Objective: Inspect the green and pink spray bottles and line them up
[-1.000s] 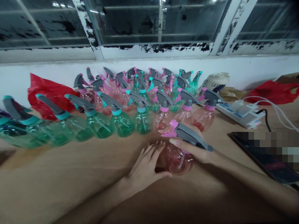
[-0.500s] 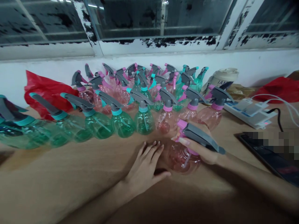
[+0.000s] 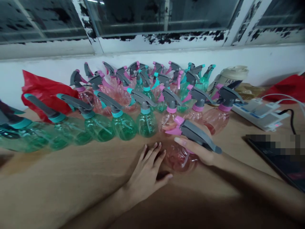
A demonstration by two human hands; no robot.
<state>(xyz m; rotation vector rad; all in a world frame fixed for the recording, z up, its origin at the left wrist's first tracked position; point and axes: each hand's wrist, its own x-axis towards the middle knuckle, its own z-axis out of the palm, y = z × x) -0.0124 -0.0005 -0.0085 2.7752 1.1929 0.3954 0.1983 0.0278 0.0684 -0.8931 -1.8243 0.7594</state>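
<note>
My right hand grips a pink spray bottle around the neck, under its grey and pink trigger head. Part of that bottle's collar is covered by the fingers. My left hand lies flat on the wooden table, fingers spread, just left of the held bottle. Beyond the hands runs a front row of spray bottles: green ones such as this green bottle to the left, and pink ones such as this pink bottle to the right.
More pink and green spray bottles crowd behind, near the white wall. A red plastic bag sits at left. On the right are a pale labelled cup, a power strip with cables, a dark tablet-like device and another red bag.
My right hand has shifted slightly left and away from me with the pink spray bottle, nearer the row. My left hand stays flat in nearly the same place.
</note>
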